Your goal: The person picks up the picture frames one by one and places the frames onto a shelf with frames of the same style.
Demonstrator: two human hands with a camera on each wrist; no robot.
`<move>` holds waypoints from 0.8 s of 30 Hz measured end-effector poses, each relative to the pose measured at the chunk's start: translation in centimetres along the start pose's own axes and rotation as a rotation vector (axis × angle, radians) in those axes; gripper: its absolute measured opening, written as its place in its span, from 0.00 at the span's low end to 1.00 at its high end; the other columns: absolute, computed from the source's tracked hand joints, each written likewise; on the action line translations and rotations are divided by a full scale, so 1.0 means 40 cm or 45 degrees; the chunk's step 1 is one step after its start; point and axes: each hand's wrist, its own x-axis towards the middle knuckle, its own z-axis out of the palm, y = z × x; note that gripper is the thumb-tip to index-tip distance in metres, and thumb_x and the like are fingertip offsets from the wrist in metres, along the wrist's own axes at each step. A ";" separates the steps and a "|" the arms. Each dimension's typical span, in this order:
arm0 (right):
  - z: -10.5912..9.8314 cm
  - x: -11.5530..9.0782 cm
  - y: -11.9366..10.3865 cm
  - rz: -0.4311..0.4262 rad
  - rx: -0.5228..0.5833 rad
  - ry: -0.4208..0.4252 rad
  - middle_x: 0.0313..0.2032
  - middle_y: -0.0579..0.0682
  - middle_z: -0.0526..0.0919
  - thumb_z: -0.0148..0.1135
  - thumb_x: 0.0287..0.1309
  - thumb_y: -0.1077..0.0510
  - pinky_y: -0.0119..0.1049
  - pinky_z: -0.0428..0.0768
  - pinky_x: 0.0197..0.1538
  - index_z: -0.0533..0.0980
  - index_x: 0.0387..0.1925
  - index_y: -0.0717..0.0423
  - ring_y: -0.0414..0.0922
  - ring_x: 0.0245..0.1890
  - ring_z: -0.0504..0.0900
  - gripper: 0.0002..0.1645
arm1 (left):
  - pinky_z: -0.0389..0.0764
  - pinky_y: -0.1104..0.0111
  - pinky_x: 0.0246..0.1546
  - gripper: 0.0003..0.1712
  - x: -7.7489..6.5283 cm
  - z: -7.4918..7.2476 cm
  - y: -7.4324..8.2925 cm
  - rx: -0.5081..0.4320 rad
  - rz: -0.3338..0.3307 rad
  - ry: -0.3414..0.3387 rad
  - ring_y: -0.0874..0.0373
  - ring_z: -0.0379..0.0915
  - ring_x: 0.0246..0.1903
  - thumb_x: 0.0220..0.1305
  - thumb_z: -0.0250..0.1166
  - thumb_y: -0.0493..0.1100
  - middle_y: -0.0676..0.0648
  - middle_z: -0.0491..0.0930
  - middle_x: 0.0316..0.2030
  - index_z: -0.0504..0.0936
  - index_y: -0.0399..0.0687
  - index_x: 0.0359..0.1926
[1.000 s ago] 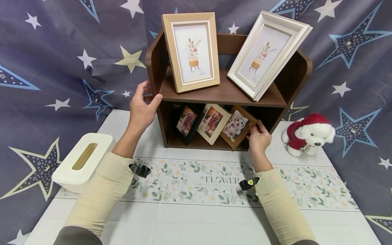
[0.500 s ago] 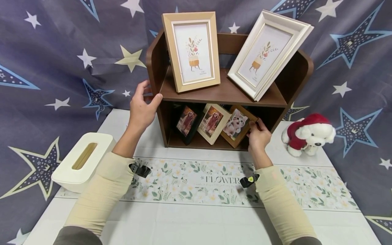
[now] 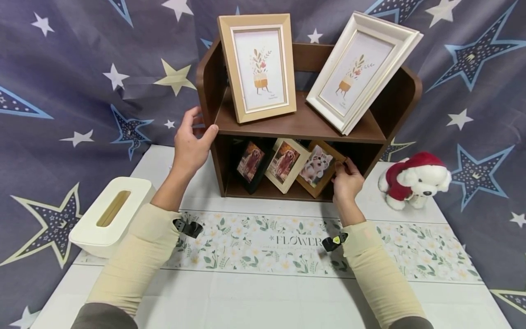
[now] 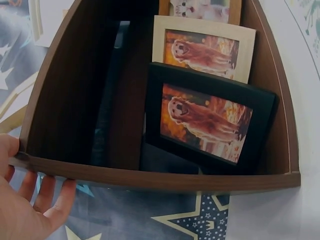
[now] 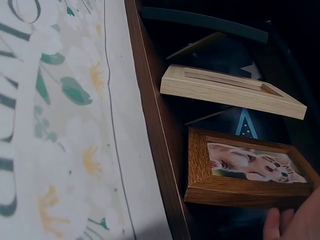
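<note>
In the head view, my left hand [image 3: 191, 145] grips the left side panel of a dark brown two-tier shelf [image 3: 300, 124], thumb at its front edge, fingers on the outer face. My right hand [image 3: 347, 182] pinches the right edge of a brown wooden picture frame [image 3: 308, 181] with a kitten photo, tilted in the lower compartment. Left of it lean a cream picture frame [image 3: 271, 170] and a black picture frame [image 4: 157, 135], each with a dog photo. In the right wrist view, fingers [image 5: 272, 224] lie at the brown frame's lower side; the thumb is mostly hidden.
A tan picture frame [image 3: 228, 68] and a tilted white picture frame [image 3: 371, 98] stand on the upper tier. A white tissue box [image 3: 92, 228] is at the left. A plush dog [image 3: 425, 180] in a red hat sits at the right. A flowered runner [image 3: 255, 262] crosses the table.
The brown frame has shifted slightly upward and back at its lower corner, with my right hand still on its edge. My left hand stays on the shelf.
</note>
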 end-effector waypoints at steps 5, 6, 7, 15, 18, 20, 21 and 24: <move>-0.003 -0.010 -0.002 -0.019 -0.071 -0.001 0.43 0.45 0.84 0.61 0.67 0.58 0.24 0.76 0.32 0.79 0.62 0.54 0.39 0.36 0.80 0.23 | 0.78 0.68 0.49 0.30 -0.005 0.000 -0.005 -0.029 -0.013 0.012 0.50 0.78 0.53 0.69 0.64 0.44 0.40 0.79 0.57 0.71 0.52 0.70; -0.005 -0.013 -0.003 -0.018 -0.095 -0.001 0.46 0.47 0.84 0.60 0.67 0.58 0.25 0.78 0.37 0.79 0.62 0.55 0.40 0.39 0.81 0.23 | 0.78 0.68 0.49 0.29 -0.008 -0.001 -0.006 -0.038 -0.014 0.018 0.50 0.78 0.53 0.69 0.64 0.44 0.40 0.79 0.57 0.71 0.53 0.70; -0.009 -0.017 -0.004 -0.018 -0.129 -0.007 0.49 0.50 0.84 0.60 0.67 0.57 0.27 0.80 0.42 0.79 0.63 0.56 0.42 0.43 0.82 0.23 | 0.78 0.69 0.48 0.29 -0.012 -0.002 -0.007 -0.048 -0.010 0.023 0.50 0.78 0.53 0.69 0.63 0.44 0.40 0.78 0.58 0.71 0.54 0.70; -0.065 -0.060 -0.017 -0.062 -0.359 -0.124 0.62 0.55 0.80 0.58 0.70 0.49 0.30 0.78 0.54 0.74 0.68 0.54 0.48 0.56 0.79 0.29 | 0.74 0.73 0.49 0.27 -0.062 -0.027 0.004 -0.066 0.047 0.079 0.56 0.77 0.54 0.70 0.63 0.44 0.43 0.77 0.58 0.72 0.51 0.69; -0.082 -0.077 -0.024 -0.072 -0.334 -0.170 0.62 0.54 0.79 0.57 0.71 0.49 0.26 0.76 0.45 0.73 0.69 0.53 0.44 0.50 0.79 0.29 | 0.76 0.72 0.53 0.27 -0.087 -0.034 0.002 -0.050 0.109 0.087 0.56 0.77 0.54 0.69 0.64 0.42 0.43 0.77 0.58 0.73 0.48 0.68; -0.094 -0.088 -0.030 -0.101 -0.345 -0.212 0.63 0.54 0.79 0.57 0.72 0.48 0.24 0.75 0.45 0.72 0.69 0.54 0.41 0.51 0.78 0.29 | 0.78 0.68 0.54 0.27 -0.106 -0.035 -0.003 -0.022 0.158 0.077 0.55 0.77 0.54 0.68 0.65 0.40 0.43 0.77 0.57 0.74 0.47 0.67; -0.100 -0.093 -0.032 -0.117 -0.363 -0.235 0.63 0.54 0.79 0.57 0.72 0.48 0.23 0.74 0.46 0.72 0.69 0.54 0.40 0.53 0.78 0.29 | 0.78 0.65 0.55 0.27 -0.117 -0.035 -0.006 -0.003 0.190 0.068 0.53 0.77 0.54 0.67 0.66 0.40 0.42 0.77 0.57 0.75 0.46 0.67; -0.120 -0.111 -0.042 -0.180 -0.436 -0.326 0.65 0.54 0.78 0.57 0.72 0.47 0.22 0.73 0.51 0.72 0.70 0.55 0.43 0.59 0.77 0.30 | 0.78 0.57 0.56 0.28 -0.147 -0.032 -0.014 0.068 0.269 0.025 0.48 0.76 0.55 0.65 0.67 0.39 0.39 0.77 0.56 0.75 0.44 0.66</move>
